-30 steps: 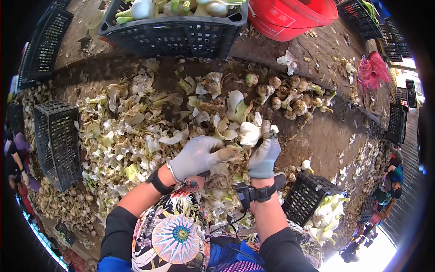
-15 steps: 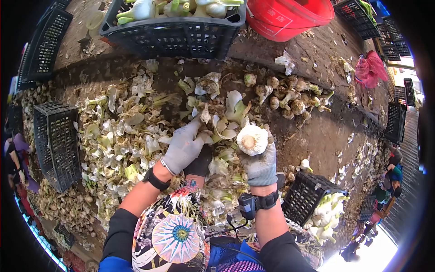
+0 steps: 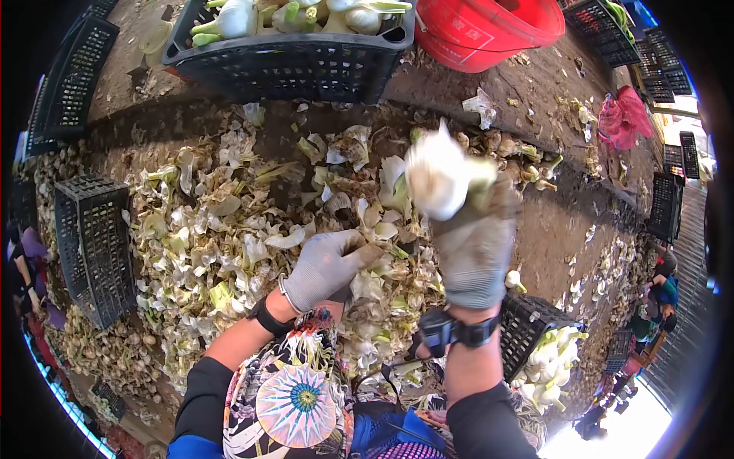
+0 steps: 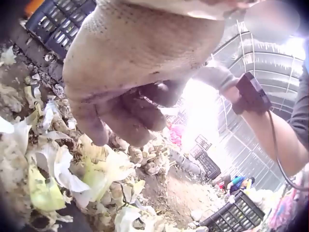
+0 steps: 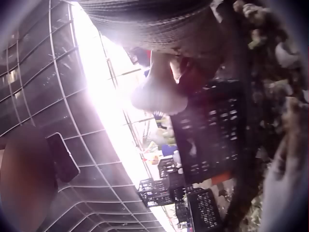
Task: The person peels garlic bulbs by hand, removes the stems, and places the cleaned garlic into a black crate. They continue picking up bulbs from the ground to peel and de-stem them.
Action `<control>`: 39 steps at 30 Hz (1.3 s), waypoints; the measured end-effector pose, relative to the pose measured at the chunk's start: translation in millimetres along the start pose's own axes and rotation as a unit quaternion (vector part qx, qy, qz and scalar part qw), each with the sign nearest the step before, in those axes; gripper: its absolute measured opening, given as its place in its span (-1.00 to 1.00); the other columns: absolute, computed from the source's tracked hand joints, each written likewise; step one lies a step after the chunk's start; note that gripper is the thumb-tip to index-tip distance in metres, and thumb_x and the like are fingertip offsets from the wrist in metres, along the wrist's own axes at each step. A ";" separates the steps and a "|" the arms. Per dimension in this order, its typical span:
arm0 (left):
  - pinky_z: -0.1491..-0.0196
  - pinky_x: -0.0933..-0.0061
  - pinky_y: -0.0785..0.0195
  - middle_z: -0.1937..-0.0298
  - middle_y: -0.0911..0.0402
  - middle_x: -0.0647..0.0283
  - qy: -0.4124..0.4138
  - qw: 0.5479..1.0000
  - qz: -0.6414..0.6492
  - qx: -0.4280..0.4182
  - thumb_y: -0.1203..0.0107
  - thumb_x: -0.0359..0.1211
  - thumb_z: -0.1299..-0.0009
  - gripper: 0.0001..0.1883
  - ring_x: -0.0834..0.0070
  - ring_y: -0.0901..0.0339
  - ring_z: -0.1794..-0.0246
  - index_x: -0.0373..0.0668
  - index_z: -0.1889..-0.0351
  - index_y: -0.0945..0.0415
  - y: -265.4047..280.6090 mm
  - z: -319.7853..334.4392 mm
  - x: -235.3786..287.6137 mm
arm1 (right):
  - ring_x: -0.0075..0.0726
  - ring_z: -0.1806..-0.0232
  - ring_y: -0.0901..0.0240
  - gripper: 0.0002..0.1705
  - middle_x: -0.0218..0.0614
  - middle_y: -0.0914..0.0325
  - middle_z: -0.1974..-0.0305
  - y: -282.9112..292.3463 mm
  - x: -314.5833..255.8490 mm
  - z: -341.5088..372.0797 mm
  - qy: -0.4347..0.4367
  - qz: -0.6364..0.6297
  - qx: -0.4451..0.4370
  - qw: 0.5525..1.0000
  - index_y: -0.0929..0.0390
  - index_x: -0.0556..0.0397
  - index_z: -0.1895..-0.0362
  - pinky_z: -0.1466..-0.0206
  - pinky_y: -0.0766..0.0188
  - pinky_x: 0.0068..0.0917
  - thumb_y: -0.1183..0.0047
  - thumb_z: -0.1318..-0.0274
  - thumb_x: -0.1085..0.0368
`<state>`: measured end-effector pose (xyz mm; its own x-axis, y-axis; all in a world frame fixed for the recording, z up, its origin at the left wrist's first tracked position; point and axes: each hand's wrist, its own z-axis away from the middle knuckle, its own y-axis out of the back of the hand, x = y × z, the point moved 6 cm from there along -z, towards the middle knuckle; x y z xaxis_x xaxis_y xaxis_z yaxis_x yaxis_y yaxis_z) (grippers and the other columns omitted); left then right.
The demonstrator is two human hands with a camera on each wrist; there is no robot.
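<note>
A white garlic bulb (image 3: 437, 174), blurred by motion, is held up by my gloved right hand (image 3: 475, 245) over the ground. In the right wrist view the bulb (image 5: 159, 92) hangs below the glove, its stem end at the fingers. My gloved left hand (image 3: 327, 264) is over the heap of peeled skins (image 3: 222, 206), fingers loosely bent. The left wrist view shows that hand (image 4: 130, 72) with bent fingers and no bulb in them, above loose skins (image 4: 67, 169).
A black crate of garlic (image 3: 290, 69) stands at the top beside a red bucket (image 3: 489, 34). Unpeeled bulbs (image 3: 527, 164) lie behind the right hand. A tipped crate (image 3: 520, 333) with white bulbs is at lower right, another crate (image 3: 93, 245) at left.
My right hand has risen away from the heap with the bulb, moving up and right. The left hand reached forward among the skins and has come back nearer.
</note>
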<state>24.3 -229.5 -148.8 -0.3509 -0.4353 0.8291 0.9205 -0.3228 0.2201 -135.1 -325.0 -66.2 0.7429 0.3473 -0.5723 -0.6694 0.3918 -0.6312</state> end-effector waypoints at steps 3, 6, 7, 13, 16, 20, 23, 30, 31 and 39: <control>0.35 0.50 -0.34 0.53 -0.60 0.31 0.021 0.998 0.053 0.012 -0.22 -0.14 -0.39 -0.65 0.62 -0.44 0.50 -0.30 0.25 -0.66 4.3 -4.8 3.2 | -0.10 -0.03 -0.56 -0.39 -0.07 -0.55 -0.09 -47.1 -38.7 -36.9 0.102 0.128 -0.230 0.959 -0.43 0.13 -0.23 -0.03 -0.56 -0.22 -0.08 -0.31 -0.06; 0.35 0.46 -0.37 0.48 -0.61 0.27 -0.038 0.997 -0.019 0.060 -0.14 -0.17 -0.42 -0.67 0.56 -0.47 0.51 -0.31 0.24 -0.63 15.6 -12.3 -1.0 | -0.08 0.01 -0.58 -0.59 -0.08 -0.56 -0.09 -1.8 -27.5 -114.1 0.204 0.575 -0.148 0.779 -0.54 0.12 -0.11 -0.06 -0.51 -0.29 -0.14 -0.16 0.30; 0.35 0.46 -0.37 0.48 -0.61 0.27 -0.033 0.997 -0.020 0.061 -0.14 -0.17 -0.42 -0.67 0.56 -0.47 0.51 -0.31 0.24 -0.63 15.0 -16.5 -5.0 | -0.08 0.02 -0.58 -0.60 -0.09 -0.58 -0.06 15.8 -10.8 -134.8 0.229 0.695 -0.143 0.666 -0.57 0.12 -0.07 -0.08 -0.49 -0.32 -0.13 -0.09 0.41; 0.00 0.39 -0.44 0.05 -0.62 0.08 0.090 0.991 0.094 -0.007 -0.16 -0.16 -0.39 -0.58 0.37 -0.60 0.09 -0.25 -0.09 -0.51 18.4 -23.0 -14.3 | -0.43 0.06 -0.59 -0.46 -0.15 -0.66 0.01 54.9 41.7 -166.7 0.326 0.794 -0.185 0.478 -0.58 0.17 -0.04 0.00 -0.49 -0.49 0.17 0.06 0.69; -0.21 0.37 -0.34 -0.14 -0.53 0.04 0.026 0.996 0.057 0.065 -0.20 -0.13 -0.38 -0.47 0.38 -0.49 -0.17 -0.25 -0.20 -0.44 24.7 -30.7 -3.2 | -0.45 0.15 -0.62 -0.53 -0.26 -0.70 0.07 63.6 38.7 -141.1 0.020 0.513 -0.066 0.856 -0.65 0.15 0.04 0.14 -0.57 -0.56 0.18 -0.02 0.70; -0.26 0.37 -0.29 -0.22 -0.47 0.07 -0.094 0.985 0.075 0.120 -0.21 -0.08 -0.39 -0.35 0.41 -0.43 -0.22 -0.30 -0.30 -0.35 21.2 -39.3 18.9 | -0.48 0.06 -0.58 -0.51 -0.19 -0.68 0.10 53.3 48.1 -68.8 0.041 0.452 -0.079 0.887 -0.62 0.16 -0.03 -0.05 -0.46 -0.59 0.12 0.01 0.64; -0.26 0.39 -0.29 -0.22 -0.47 0.09 -0.102 0.986 0.110 0.066 -0.18 -0.06 -0.41 -0.35 0.42 -0.42 -0.21 -0.32 -0.31 -0.34 9.3 -39.7 17.3 | -0.50 0.12 -0.57 -0.53 -0.24 -0.67 0.13 64.5 51.4 -51.3 0.114 0.468 -0.076 0.873 -0.60 0.19 -0.03 0.02 -0.47 -0.60 0.10 0.00 0.61; -0.24 0.39 -0.29 -0.16 -0.51 0.08 -0.076 0.976 0.198 0.050 -0.11 -0.09 -0.44 -0.41 0.42 -0.45 -0.17 -0.32 -0.28 -0.36 6.0 -24.5 14.2 | -0.57 0.38 -0.47 -0.50 -0.28 -0.66 0.31 80.8 68.3 -23.1 0.098 0.532 -0.054 0.839 -0.58 0.28 -0.04 0.26 -0.44 -0.56 0.07 0.08 0.58; -0.24 0.38 -0.28 -0.15 -0.52 0.09 -0.118 0.981 0.131 0.075 -0.10 -0.11 -0.44 -0.43 0.41 -0.46 -0.15 -0.32 -0.27 -0.36 6.3 -21.8 21.7 | -0.58 0.39 -0.47 -0.51 -0.29 -0.65 0.33 74.2 62.6 -16.7 0.108 0.558 -0.040 0.822 -0.59 0.28 -0.04 0.27 -0.44 -0.56 0.05 0.07 0.56; -0.25 0.37 -0.28 -0.13 -0.52 0.09 -0.063 0.969 0.237 0.027 -0.08 -0.14 -0.43 -0.44 0.38 -0.46 -0.14 -0.33 -0.27 -0.34 2.6 -17.4 25.6 | -0.57 0.29 -0.48 -0.73 -0.38 -0.63 0.28 84.1 53.7 1.8 0.082 0.529 -0.035 0.844 -0.60 0.26 0.06 0.16 -0.44 -0.53 -0.16 -0.24 0.33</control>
<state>14.8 -256.1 -136.0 0.1336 -0.4174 0.8988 0.9821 -0.0657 -0.1765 -151.5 -271.8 -149.0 -0.2783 0.3456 -0.8962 -0.9603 -0.1180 0.2527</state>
